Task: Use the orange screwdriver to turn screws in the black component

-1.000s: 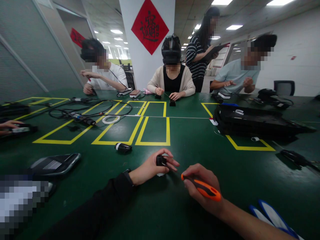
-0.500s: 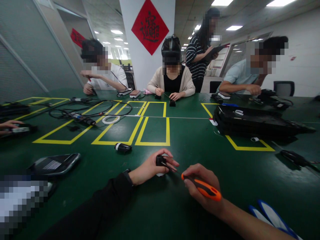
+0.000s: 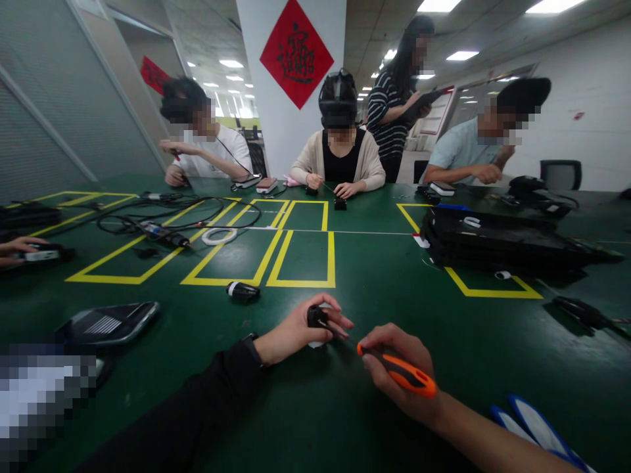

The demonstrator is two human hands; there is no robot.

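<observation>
My left hand (image 3: 305, 325) is closed around a small black part (image 3: 317, 316), just over the green table (image 3: 300, 420). Something white shows under that part, too small to make out. Between the thumb and fingers of my right hand (image 3: 404, 361) is a screwdriver (image 3: 407, 376) with an orange and black handle. Its thin shaft points left toward the black part; whether the tip touches it I cannot tell. A black and white piece (image 3: 242, 291) lies beyond my left wrist.
Blue-edged white gloves (image 3: 537, 427) lie at the lower right. Black cases (image 3: 493, 243) are stacked at right. To the left are a black flat device (image 3: 111, 323), a white cable coil (image 3: 219, 235) and tangled black cables (image 3: 167, 233). Several people are across the table; another person's hand (image 3: 20, 251) shows far left.
My two hands, the black part and the screwdriver show almost no movement. Across the table, the person at the right has leaned to the left, and that person's hand has shifted left.
</observation>
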